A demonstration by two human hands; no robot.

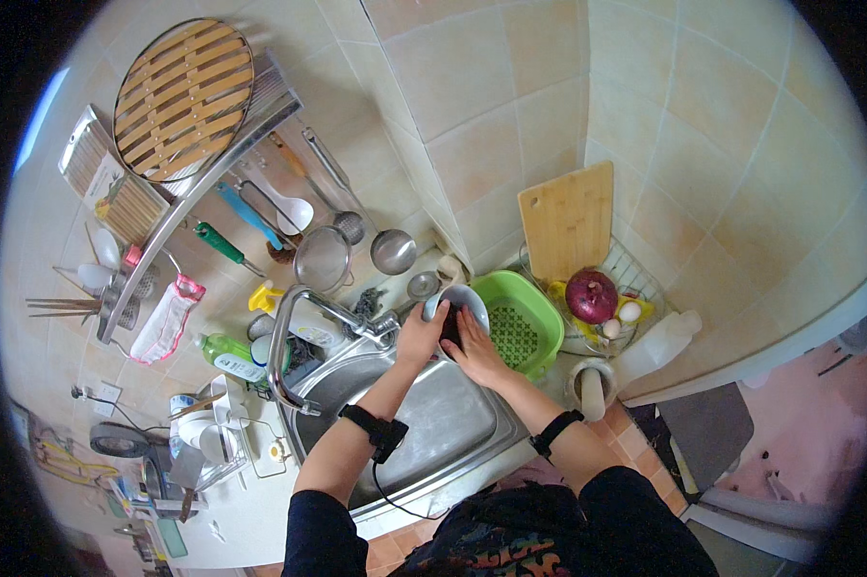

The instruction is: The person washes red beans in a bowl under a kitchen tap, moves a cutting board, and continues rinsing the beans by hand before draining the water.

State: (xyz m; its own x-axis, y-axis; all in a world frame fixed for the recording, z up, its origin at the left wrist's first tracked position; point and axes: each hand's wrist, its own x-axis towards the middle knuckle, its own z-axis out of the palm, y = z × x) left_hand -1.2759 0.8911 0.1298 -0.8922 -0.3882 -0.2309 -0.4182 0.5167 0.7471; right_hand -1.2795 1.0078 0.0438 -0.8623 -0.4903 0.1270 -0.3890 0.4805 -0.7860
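Over the far rim of the steel sink [440, 425], a pale bowl [466, 293] is tilted between my hands. A dark mass [450, 326] shows in its opening; I cannot tell what it is. On the bowl's left side, my left hand [420, 336] grips it with the thumb over the opening. My right hand [481, 353] lies across the opening with its fingers extended against the dark mass. Whether it also grips the bowl is hidden. Right behind it stands a green plastic basin [551, 317] with a perforated drainer inside.
The chrome faucet [280, 360] arches over the sink's left side. Right of the basin, a wire rack [646, 278] carries a wooden cutting board [569, 216], a red onion [591, 296] and eggs [629, 311]. Dish soap [231, 357] and a spray bottle [310, 324] stand behind the faucet. Ladles and strainers [323, 258] hang above.
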